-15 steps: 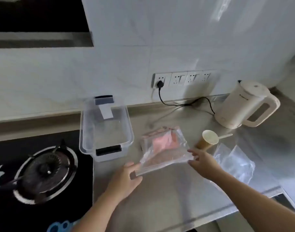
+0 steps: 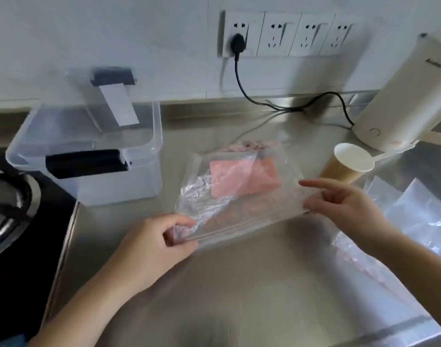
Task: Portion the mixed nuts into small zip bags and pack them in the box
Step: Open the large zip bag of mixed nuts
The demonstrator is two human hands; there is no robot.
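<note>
1. Head view, nearest first: the left hand pinches the near left corner of the large clear crinkled zip bag, thumb and fingers curled on the zip strip, probably to anchor that end so the seal can be pulled apart.
2. The right hand grips the bag's right edge with its lower fingers while the forefinger points out straight over the film; the 2 hands hold the bag stretched and tilted above the brushed steel tabletop.
3. Inside the thin, glossy bag sits a flat pink rectangular packet; whether the mixed nuts are in it I cannot tell.
4. To the right lie limp clear small zip bags, flat on the tabletop, close by for filling.
5. Just beyond the right hand stands a brown paper cup with a white plastic spoon resting across its rim, likely the scoop.
6. Left and farther back, the clear rigid plastic box with black clip handles stands open, ready for packing.
7. Farthest, a smooth cream electric kettle stands against the wall.
</note>
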